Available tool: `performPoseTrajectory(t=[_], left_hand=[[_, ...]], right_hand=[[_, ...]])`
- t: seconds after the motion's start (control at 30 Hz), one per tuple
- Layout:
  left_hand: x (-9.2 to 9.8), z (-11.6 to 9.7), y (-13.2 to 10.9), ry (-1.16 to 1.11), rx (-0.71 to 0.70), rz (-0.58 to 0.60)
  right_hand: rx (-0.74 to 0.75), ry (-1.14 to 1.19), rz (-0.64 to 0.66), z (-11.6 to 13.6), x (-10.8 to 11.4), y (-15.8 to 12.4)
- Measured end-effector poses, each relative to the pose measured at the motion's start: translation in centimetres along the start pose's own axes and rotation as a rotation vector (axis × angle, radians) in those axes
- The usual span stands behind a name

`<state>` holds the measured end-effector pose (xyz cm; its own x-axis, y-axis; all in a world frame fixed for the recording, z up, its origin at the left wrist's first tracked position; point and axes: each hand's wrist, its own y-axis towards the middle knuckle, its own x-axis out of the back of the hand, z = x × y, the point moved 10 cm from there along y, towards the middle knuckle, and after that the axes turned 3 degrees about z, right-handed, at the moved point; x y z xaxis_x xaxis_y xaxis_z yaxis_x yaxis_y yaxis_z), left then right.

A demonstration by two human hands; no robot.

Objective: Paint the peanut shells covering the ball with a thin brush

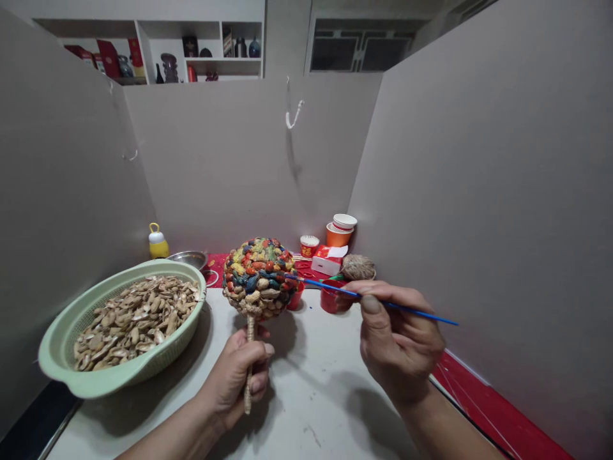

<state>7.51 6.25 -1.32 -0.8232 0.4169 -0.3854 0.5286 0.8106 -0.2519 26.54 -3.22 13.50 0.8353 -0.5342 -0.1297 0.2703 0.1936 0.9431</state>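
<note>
Leaving the painted peanut-shell ball (259,275) reachable, apparently by design, the left hand (243,369) clasps its stem (250,329) while the right hand (402,335) pinches a blue paintbrush (337,289).

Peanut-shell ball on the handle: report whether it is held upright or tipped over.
Upright: the ball sits above the left hand, and its handle runs nearly straight down through the grip.

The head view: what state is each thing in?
Peanut-shell ball: upright, mostly coloured, bare tan near the stick.
Left hand: closed around the stick.
Right hand: pinching the brush.
Brush: tip at the ball; contact unclear.
Green basket: holding peanut shells.
Yellow bottle: upright.
Twine: wound up.
</note>
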Motion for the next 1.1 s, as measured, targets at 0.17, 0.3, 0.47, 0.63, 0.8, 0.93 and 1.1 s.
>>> performPoseTrajectory(t=[0.17, 0.3, 0.47, 0.63, 0.8, 0.93, 1.1], left_hand=[[0.8, -0.4, 0.4, 0.026, -0.057, -0.053], [1.5, -0.8, 0.6, 0.052, -0.119, -0.118], [1.8, -1.0, 0.6, 0.073, -0.145, -0.144], [1.7, -1.1, 0.5, 0.094, -0.163, -0.131], [1.9, -1.8, 0.4, 0.080, -0.207, -0.138], [2.8, -2.9, 0.4, 0.110, -0.292, -0.189], [3.8, -3.8, 0.5, 0.145, -0.392, -0.254]], right_hand=[[0.000, 0.029, -0.194, 0.1, 1.9, 0.3], [-0.041, 0.002, -0.319, -0.5, 3.1, 0.5], [-0.180, -0.134, -0.356, -2.5, 3.9, 0.6], [-0.379, -0.202, -0.199, -6.6, 3.1, 0.6], [-0.539, -0.238, -0.047, -10.0, 2.0, 0.1], [-0.579, -0.232, -0.010, -10.9, 1.3, 0.9], [-0.577, -0.235, 0.100, -12.4, -0.3, 2.6]])
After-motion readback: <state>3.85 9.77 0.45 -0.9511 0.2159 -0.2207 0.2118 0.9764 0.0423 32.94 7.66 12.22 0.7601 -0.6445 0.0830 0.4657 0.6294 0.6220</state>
